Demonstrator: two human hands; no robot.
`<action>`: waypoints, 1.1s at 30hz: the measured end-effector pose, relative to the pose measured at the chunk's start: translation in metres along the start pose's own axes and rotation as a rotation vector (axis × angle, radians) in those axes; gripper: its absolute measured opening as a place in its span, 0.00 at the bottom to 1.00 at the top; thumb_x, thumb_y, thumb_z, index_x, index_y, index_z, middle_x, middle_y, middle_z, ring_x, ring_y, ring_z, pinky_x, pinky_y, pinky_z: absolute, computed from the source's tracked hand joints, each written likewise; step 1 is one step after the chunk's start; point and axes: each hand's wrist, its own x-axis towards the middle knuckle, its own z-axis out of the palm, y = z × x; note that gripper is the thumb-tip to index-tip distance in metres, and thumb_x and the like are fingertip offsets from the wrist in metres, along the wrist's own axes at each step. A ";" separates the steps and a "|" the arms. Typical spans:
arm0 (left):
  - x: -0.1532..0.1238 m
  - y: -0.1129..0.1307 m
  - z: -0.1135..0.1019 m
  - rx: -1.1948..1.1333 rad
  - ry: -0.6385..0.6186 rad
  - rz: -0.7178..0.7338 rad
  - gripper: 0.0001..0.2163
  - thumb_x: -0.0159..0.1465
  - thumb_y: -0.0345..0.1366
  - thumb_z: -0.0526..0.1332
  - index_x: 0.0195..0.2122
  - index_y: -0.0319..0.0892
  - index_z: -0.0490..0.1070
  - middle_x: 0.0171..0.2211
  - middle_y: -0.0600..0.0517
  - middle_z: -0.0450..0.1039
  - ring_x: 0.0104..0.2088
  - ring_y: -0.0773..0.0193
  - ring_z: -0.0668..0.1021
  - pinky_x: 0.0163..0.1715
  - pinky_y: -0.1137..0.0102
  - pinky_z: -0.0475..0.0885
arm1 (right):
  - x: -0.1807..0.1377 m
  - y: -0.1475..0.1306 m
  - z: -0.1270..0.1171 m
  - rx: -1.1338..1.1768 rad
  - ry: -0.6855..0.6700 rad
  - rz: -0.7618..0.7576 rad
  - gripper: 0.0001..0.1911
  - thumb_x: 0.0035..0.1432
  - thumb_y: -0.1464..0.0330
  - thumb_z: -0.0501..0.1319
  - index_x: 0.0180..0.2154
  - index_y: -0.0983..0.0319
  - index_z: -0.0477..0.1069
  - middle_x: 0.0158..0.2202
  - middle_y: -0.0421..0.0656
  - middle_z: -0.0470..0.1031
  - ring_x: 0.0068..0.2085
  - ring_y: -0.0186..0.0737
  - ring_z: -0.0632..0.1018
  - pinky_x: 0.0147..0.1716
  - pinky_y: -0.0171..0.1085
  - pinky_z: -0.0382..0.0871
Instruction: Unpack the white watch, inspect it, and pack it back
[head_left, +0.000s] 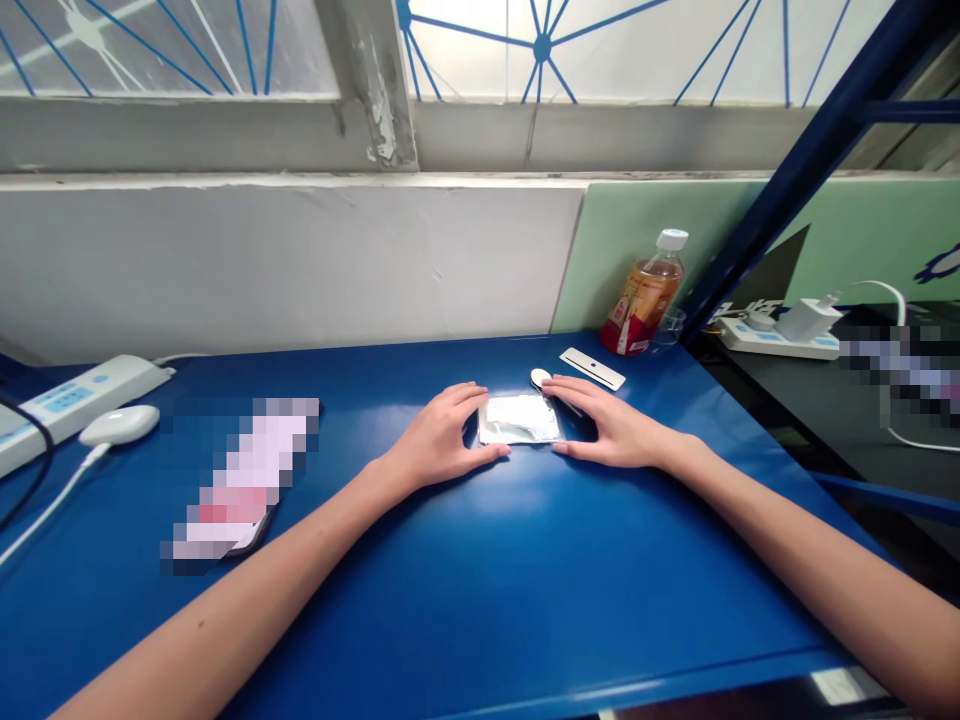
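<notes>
Two hands frame a foil pouch on the blue table.
The pouch lies flat mid-table; the left hand rests at its 9 o'clock edge and the right hand at its 3 o'clock edge, fingers spread loosely and touching its sides, not clamped. A small white piece sits at the pouch's 12 o'clock, a white strip at 1 o'clock, a bottle beyond it.

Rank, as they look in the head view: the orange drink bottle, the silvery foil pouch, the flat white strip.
1. Orange drink bottle, though farther away.
2. Silvery foil pouch, between left hand and right hand.
3. Flat white strip.
</notes>
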 end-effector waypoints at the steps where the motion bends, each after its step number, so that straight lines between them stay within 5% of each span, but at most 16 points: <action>1: 0.000 0.001 -0.001 -0.001 -0.002 -0.003 0.33 0.57 0.55 0.67 0.57 0.37 0.69 0.58 0.37 0.70 0.60 0.45 0.70 0.59 0.51 0.67 | 0.000 0.000 0.000 -0.003 0.000 -0.002 0.41 0.57 0.53 0.64 0.66 0.63 0.57 0.66 0.56 0.60 0.66 0.59 0.63 0.63 0.57 0.59; 9: -0.002 0.004 -0.003 -0.002 -0.007 0.004 0.31 0.60 0.50 0.66 0.60 0.38 0.65 0.59 0.38 0.68 0.59 0.46 0.71 0.58 0.54 0.68 | -0.001 -0.003 -0.003 0.024 0.023 -0.090 0.43 0.55 0.58 0.66 0.68 0.60 0.53 0.69 0.56 0.55 0.67 0.58 0.60 0.63 0.57 0.59; 16: -0.002 0.002 -0.001 -0.030 0.006 0.008 0.26 0.67 0.48 0.58 0.60 0.35 0.63 0.56 0.37 0.71 0.58 0.47 0.72 0.57 0.54 0.68 | 0.001 -0.001 -0.002 0.079 0.131 -0.177 0.21 0.61 0.68 0.60 0.56 0.57 0.71 0.55 0.51 0.75 0.56 0.51 0.75 0.55 0.51 0.70; 20: -0.003 0.001 0.000 -0.061 0.047 0.027 0.21 0.72 0.44 0.51 0.62 0.38 0.61 0.55 0.40 0.72 0.56 0.50 0.74 0.56 0.54 0.69 | 0.003 -0.004 0.005 0.225 0.292 -0.104 0.13 0.65 0.68 0.58 0.47 0.58 0.78 0.47 0.49 0.80 0.47 0.47 0.80 0.48 0.46 0.75; 23: -0.004 0.001 0.002 -0.061 0.126 0.064 0.27 0.71 0.41 0.54 0.68 0.39 0.49 0.60 0.39 0.67 0.60 0.50 0.71 0.58 0.54 0.68 | 0.007 -0.007 0.010 0.395 0.409 0.061 0.09 0.63 0.65 0.62 0.41 0.60 0.79 0.42 0.47 0.82 0.42 0.46 0.82 0.44 0.44 0.77; 26: -0.004 0.001 0.004 -0.041 0.182 0.123 0.33 0.68 0.37 0.57 0.70 0.41 0.41 0.67 0.38 0.55 0.65 0.51 0.65 0.61 0.57 0.65 | 0.010 -0.007 0.014 0.588 0.421 0.220 0.12 0.61 0.64 0.63 0.45 0.61 0.76 0.40 0.47 0.82 0.37 0.45 0.83 0.38 0.43 0.79; 28: -0.003 0.000 0.005 -0.010 0.170 0.142 0.32 0.68 0.36 0.58 0.70 0.42 0.45 0.69 0.39 0.51 0.67 0.51 0.61 0.63 0.56 0.63 | 0.012 -0.006 0.018 0.640 0.385 0.264 0.16 0.61 0.63 0.62 0.50 0.61 0.73 0.39 0.46 0.82 0.35 0.44 0.83 0.38 0.44 0.80; 33: 0.000 -0.004 0.006 -0.023 0.027 0.067 0.28 0.68 0.41 0.59 0.67 0.39 0.55 0.67 0.38 0.56 0.66 0.51 0.62 0.63 0.55 0.62 | 0.012 -0.006 0.022 0.304 0.387 0.201 0.24 0.62 0.65 0.60 0.59 0.64 0.65 0.52 0.54 0.77 0.52 0.51 0.78 0.54 0.52 0.72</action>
